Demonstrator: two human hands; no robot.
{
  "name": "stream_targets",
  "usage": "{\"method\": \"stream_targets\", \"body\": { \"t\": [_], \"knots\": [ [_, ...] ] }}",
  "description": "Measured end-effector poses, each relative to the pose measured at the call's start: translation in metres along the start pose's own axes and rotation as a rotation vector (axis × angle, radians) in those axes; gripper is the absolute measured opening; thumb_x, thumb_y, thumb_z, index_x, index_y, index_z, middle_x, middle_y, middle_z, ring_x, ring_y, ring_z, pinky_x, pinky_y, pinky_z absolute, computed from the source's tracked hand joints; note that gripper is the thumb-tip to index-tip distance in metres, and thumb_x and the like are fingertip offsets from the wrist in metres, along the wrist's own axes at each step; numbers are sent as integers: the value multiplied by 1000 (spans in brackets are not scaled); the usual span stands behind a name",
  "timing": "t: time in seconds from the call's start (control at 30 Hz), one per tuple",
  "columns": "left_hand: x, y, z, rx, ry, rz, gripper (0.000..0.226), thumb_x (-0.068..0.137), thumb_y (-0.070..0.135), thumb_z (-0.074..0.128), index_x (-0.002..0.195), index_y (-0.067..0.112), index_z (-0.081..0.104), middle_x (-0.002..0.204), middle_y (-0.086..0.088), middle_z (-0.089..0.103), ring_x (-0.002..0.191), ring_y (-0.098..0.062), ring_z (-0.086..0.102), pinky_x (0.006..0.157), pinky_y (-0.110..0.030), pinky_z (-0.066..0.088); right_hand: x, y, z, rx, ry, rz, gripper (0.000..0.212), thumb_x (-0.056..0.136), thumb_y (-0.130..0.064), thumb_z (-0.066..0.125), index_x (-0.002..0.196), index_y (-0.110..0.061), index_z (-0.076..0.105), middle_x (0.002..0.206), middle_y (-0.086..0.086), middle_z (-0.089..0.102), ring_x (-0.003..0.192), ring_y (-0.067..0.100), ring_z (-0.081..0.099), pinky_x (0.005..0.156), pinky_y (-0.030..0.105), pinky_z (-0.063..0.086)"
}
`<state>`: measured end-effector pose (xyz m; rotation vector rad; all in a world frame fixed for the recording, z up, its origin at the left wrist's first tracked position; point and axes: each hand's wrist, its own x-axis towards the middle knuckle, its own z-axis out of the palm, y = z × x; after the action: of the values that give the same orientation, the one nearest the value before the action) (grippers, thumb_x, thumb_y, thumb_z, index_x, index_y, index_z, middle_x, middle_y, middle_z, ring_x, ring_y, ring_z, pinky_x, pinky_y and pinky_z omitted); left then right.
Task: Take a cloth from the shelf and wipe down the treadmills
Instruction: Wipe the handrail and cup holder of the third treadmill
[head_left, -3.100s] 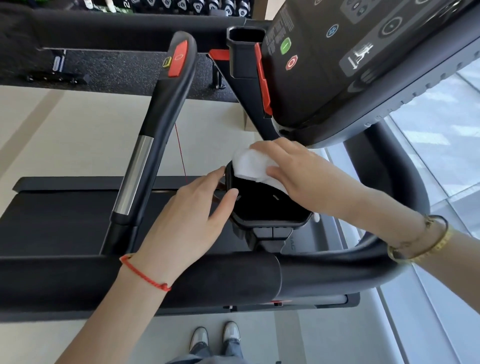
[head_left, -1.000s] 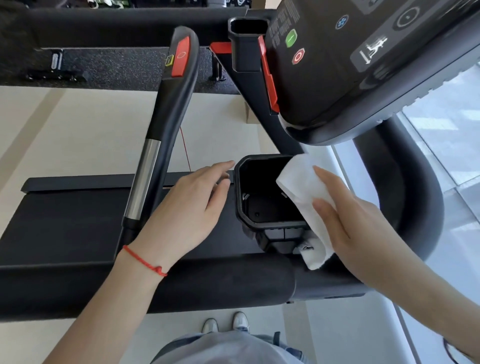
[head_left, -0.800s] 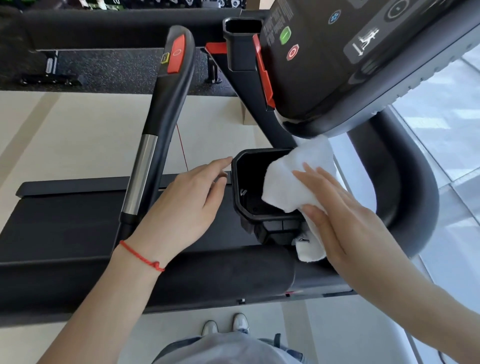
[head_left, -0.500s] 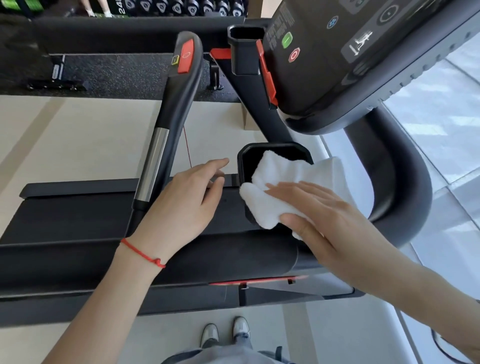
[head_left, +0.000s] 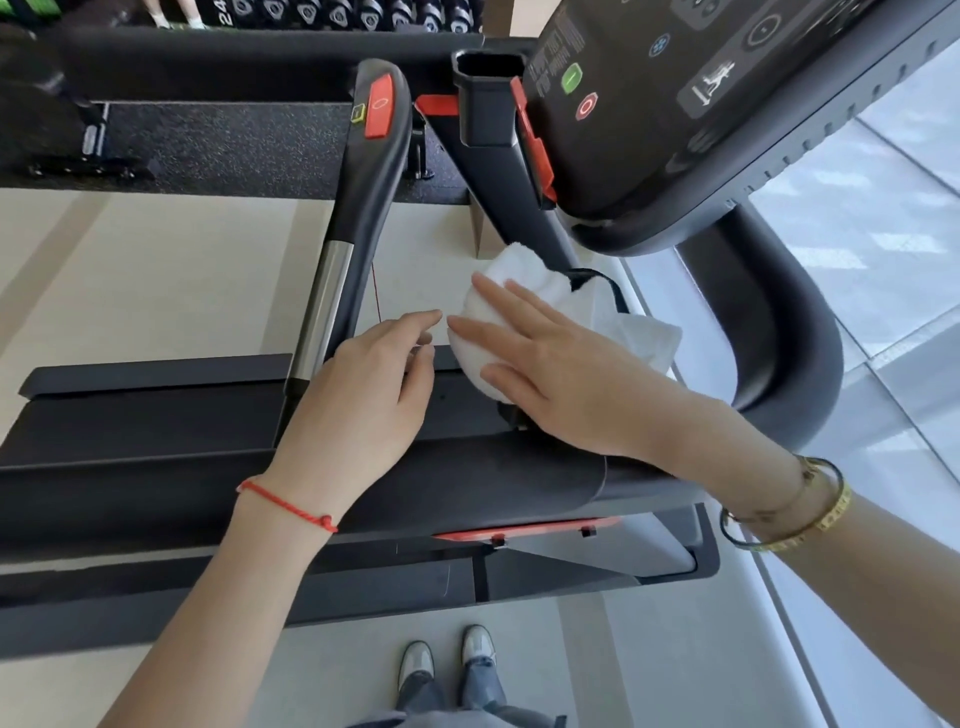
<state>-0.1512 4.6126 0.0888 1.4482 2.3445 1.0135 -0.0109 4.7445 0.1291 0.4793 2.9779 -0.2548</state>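
**Cloth now covers the cup holder's left rim**

Since half a second ago my right hand (head_left: 561, 374) has pushed the white cloth (head_left: 524, 306) up and leftward, so it now drapes nearly the whole cup holder (head_left: 608, 286); only a dark sliver of rim shows. My right fingers (head_left: 493, 291) lie straight and spread, pressing flat on the cloth. My left hand (head_left: 363, 395) stays beside it, fingers loosely relaxed and holding nothing.

The treadmill's console (head_left: 701, 114) hangs overhead, its handrail (head_left: 363, 208) at left. Pale floor (head_left: 156, 286) lies beyond, with dumbbells at the top.

The cloth's long axis runs from upper left to lower right.
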Motion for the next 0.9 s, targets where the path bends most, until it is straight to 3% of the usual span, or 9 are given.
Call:
{"method": "stream_targets", "body": {
  "t": [0.17, 0.27, 0.37, 0.43, 0.5, 0.57, 0.73, 0.9],
  "knots": [
    [1, 0, 2, -16, -16, 9, 42, 102, 25, 47, 144, 25, 49, 130, 5, 62, 109, -10, 62, 96, -35, 53, -20, 3, 1, 68, -34, 35, 54, 105, -39, 30, 153, -46, 6, 164, -12, -10, 152, 14, 3, 120, 30, 7],
    [3, 1, 3, -21, -18, 15, 42, 101, 27, 47, 143, 27, 49, 128, 7, 63, 105, -8, 62, 93, -34, 54, 2, 6, -7, 121, -74, 62, 53, 105, -41, 32, 153, -46, 11, 164, -12, -12, 152, 16, -2, 120, 34, 4],
    [7, 3, 6, -9, -9, 13, 42, 101, 29, 47, 143, 27, 49, 127, 7, 63, 100, -4, 59, 89, -27, 51, 13, 6, -6, 85, -50, 68, 54, 104, -42, 37, 153, -44, 16, 165, -11, -8, 150, 19, 4, 118, 35, 8],
    [10, 4, 9, -5, -2, 18, 42, 101, 29, 47, 143, 27, 49, 127, 8, 63, 98, -2, 57, 87, -26, 50, 11, 5, -2, 115, -9, 99, 57, 103, -42, 40, 154, -43, 16, 165, -9, 0, 147, 24, 17, 117, 40, 20],
    [12, 8, 10, -12, -1, 19, 42, 101, 29, 48, 143, 26, 50, 129, 7, 63, 104, -6, 61, 91, -31, 53, 4, 6, 2, 196, 42, 123, 60, 102, -38, 46, 154, -39, 16, 161, -1, 18, 138, 29, 35, 109, 46, 37],
    [13, 11, 11, -17, -1, 17, 42, 101, 29, 48, 143, 25, 50, 130, 6, 63, 108, -10, 63, 95, -35, 54, -3, 6, 3, 261, 70, 110, 62, 101, -33, 49, 155, -34, 17, 150, 2, 37, 128, 26, 46, 100, 45, 45],
    [14, 14, 12, -8, -3, 11, 43, 102, 29, 48, 145, 25, 48, 133, 4, 62, 109, -12, 64, 97, -36, 53, -22, 9, 3, 94, 152, 36, 55, 102, -32, 49, 152, -35, 28, 134, -3, 53, 113, 18, 47, 96, 38, 42],
    [14, 15, 14, -12, 20, 4, 41, 103, 30, 44, 143, 24, 50, 128, 5, 63, 102, -11, 63, 94, -39, 54, -51, 13, 5, -80, 360, 56, 42, 95, -12, 60, 137, -20, 57, 115, 11, 64, 90, 32, 53, 83, 42, 44]
  ]
}}
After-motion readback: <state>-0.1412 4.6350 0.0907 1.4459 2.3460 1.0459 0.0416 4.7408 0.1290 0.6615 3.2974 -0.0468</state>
